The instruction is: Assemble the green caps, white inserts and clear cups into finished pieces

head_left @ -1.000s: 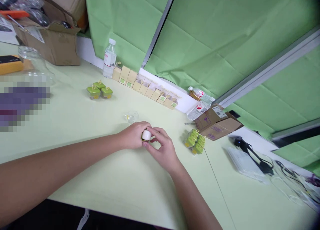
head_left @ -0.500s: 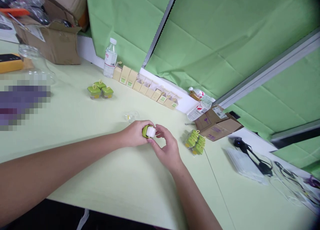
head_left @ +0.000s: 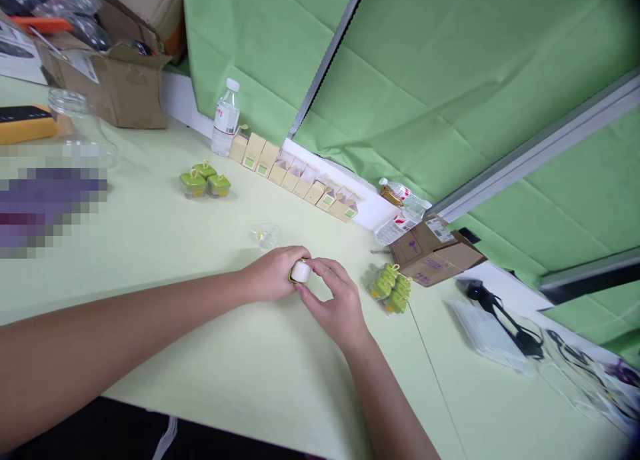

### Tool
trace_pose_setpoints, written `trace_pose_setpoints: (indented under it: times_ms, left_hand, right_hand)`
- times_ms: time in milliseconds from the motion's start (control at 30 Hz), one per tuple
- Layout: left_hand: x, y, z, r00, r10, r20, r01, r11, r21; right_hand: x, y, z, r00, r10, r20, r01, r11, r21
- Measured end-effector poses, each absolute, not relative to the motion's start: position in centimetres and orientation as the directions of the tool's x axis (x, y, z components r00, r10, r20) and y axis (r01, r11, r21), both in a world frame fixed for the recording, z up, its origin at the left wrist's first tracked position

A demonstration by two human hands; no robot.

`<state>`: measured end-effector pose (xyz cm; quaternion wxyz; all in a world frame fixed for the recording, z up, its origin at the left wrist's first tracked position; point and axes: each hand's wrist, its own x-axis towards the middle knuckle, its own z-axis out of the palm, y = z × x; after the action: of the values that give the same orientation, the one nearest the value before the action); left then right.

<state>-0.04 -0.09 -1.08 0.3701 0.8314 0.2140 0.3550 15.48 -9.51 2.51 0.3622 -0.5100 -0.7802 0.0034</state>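
A white piece (head_left: 301,271) sits in a green-edged case (head_left: 293,281), held above the near part of the table (head_left: 225,373), between the person's two hands. The left hand (head_left: 274,273) is curled round the case, fingers closed on it. The right hand (head_left: 337,303) faces it, thumb and forefinger at the edges of the white piece; from where I stand I cannot tell whether they grip it or merely touch. Just beyond the left hand lies a clear plastic part (head_left: 269,236) with a yellow spot. Farther back on the left stand three green-lidded tubs (head_left: 204,181), close together; to the right of the hands, a second cluster of tubs (head_left: 391,289) is packed beside a cardboard box (head_left: 435,250). Along the back runs a slanting row of small cartons (head_left: 300,178), with an upright bottle (head_left: 226,120) at its left end. At the far left are a glass jar (head_left: 83,130) and an open box (head_left: 127,90) of wrapped goods. To the far right, clear plastic bags (head_left: 487,333) lie near black cables.
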Motion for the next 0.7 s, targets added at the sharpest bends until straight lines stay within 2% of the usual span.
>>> trace_pose_setpoints:
  times_ms: [233,700]
  left_hand:
    - [0.21,-0.15,-1.68,0.669,0.616,0.416,0.115,-0.639,0.761]
    - [0.03,-0.12,-1.48,0.663,0.614,0.428,0.089,-0.632,0.77]
  right_hand:
    - [15.58,-9.46,2.46,-0.219,0.788,0.576,0.805,0.479,-0.349]
    - [15.75,-9.27,2.12,-0.212,0.802,0.559,0.79,0.477,-0.385]
